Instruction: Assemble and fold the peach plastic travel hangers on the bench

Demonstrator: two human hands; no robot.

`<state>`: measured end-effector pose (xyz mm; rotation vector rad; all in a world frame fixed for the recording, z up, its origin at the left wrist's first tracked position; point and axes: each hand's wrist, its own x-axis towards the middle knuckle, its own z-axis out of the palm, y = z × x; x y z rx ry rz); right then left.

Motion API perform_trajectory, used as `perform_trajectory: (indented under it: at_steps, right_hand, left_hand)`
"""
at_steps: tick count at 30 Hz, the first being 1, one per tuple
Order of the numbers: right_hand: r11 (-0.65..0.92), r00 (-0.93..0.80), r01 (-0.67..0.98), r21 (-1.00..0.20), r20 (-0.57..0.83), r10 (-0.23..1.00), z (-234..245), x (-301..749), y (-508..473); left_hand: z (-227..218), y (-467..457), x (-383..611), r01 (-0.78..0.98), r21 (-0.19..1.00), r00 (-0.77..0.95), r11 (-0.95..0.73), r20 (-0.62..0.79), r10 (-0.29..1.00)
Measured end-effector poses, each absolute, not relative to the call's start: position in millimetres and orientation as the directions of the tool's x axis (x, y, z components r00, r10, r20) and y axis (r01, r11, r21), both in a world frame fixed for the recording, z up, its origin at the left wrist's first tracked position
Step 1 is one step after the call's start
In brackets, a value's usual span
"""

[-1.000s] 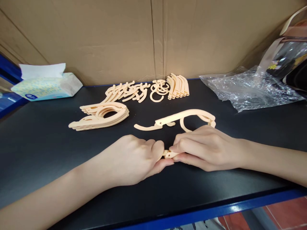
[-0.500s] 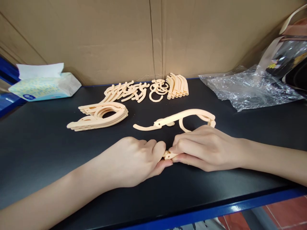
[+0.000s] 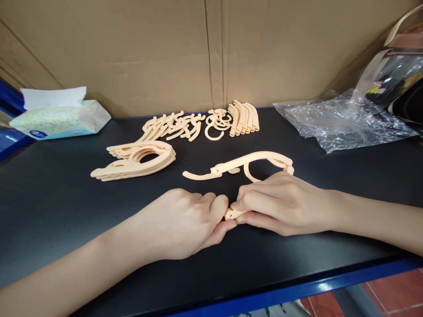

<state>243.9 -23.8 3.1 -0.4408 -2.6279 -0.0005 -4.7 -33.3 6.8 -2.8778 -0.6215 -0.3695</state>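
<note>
My left hand (image 3: 185,224) and my right hand (image 3: 280,207) meet at the middle of the black table (image 3: 66,211), both closed on a small peach plastic piece (image 3: 232,214) pinched between their fingertips. Most of that piece is hidden by the fingers. Just behind my right hand lies a peach folding hanger (image 3: 244,165), its curved arm partly covered by my knuckles. A stack of flat peach hanger arms (image 3: 137,159) sits to the left of it.
At the table's back lie loose peach hooks and rings (image 3: 198,125) and a row of curved pieces (image 3: 244,118). A tissue pack (image 3: 59,116) rests at back left, crumpled clear plastic (image 3: 343,123) at back right. A cardboard wall (image 3: 165,48) stands behind.
Both hands have stayed pressed together on the small piece, with only a slight shift of the view.
</note>
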Motion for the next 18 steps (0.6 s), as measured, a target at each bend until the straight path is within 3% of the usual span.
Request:
perform_trajectory:
  at_steps: [10, 18]
  right_hand:
    - [0.947, -0.832, 0.317, -0.046, 0.465, 0.301, 5.1, 242.0, -23.0]
    - [0.944, -0.832, 0.32, -0.078, 0.454, 0.319, 5.6, 243.0, -20.6]
  left_hand:
    - [7.5, -33.5, -2.6, 0.444, -0.136, 0.873, -0.886, 0.29, 0.393]
    - [17.9, -29.9, -2.3, 0.42, -0.006, 0.89, -0.908, 0.196, 0.411]
